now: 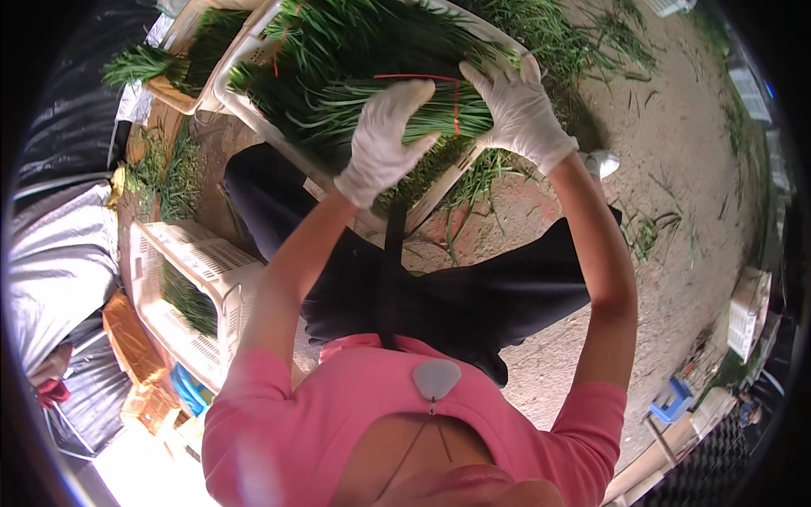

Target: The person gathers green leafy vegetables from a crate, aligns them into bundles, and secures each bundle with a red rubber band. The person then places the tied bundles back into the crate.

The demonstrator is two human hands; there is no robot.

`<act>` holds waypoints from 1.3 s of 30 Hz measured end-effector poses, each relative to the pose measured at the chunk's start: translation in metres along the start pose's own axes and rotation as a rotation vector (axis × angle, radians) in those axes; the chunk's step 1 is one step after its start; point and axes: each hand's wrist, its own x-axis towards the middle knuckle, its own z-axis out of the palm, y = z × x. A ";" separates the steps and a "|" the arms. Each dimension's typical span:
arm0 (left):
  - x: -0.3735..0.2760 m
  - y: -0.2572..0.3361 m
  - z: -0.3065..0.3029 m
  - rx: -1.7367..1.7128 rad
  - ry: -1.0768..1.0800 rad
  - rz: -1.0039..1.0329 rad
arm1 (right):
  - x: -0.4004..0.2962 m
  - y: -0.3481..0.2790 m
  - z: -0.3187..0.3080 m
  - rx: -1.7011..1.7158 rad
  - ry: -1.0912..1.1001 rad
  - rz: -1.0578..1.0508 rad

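Note:
Before me a white plastic crate (253,47) holds bundles of long green leaf vegetables, likely garlic chives. One bundle (339,104) lies across its near side, with a red tie (456,109) around it close to the pale stem ends. My left hand (386,139), in a white glove, is over the leafy part, thumb apart from the fingers; how firmly it touches is unclear. At the stem ends my gloved right hand (523,111) rests with fingers spread, beside the crate's right rim. Its fingertips partly hide the stems.
A second crate (209,104) with greens stands at upper left. Another white crate (203,253) lies at my left side, greens inside. Loose leaves (551,32) are heaped beyond the crate. A blue stool (673,402) stands on the dirt floor (684,190) at right.

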 end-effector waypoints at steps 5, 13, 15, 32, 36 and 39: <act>-0.066 0.041 0.008 -1.162 -0.058 -0.628 | 0.048 0.023 0.006 0.287 -0.444 0.016; -0.070 -0.007 0.029 -2.270 0.221 -1.072 | 0.028 -0.072 -0.094 0.888 -0.637 0.295; -0.071 -0.016 0.014 -2.325 0.251 -1.092 | -0.003 -0.101 -0.076 0.733 -0.403 0.226; -0.113 0.032 -0.067 -1.734 0.310 -1.113 | 0.008 -0.049 -0.075 2.141 -0.605 0.430; -0.117 0.027 -0.043 -1.815 0.163 -1.108 | -0.009 -0.078 -0.047 2.401 -0.566 0.325; -0.077 0.003 -0.079 -1.818 0.051 -0.825 | -0.019 -0.091 -0.034 2.472 -0.608 0.318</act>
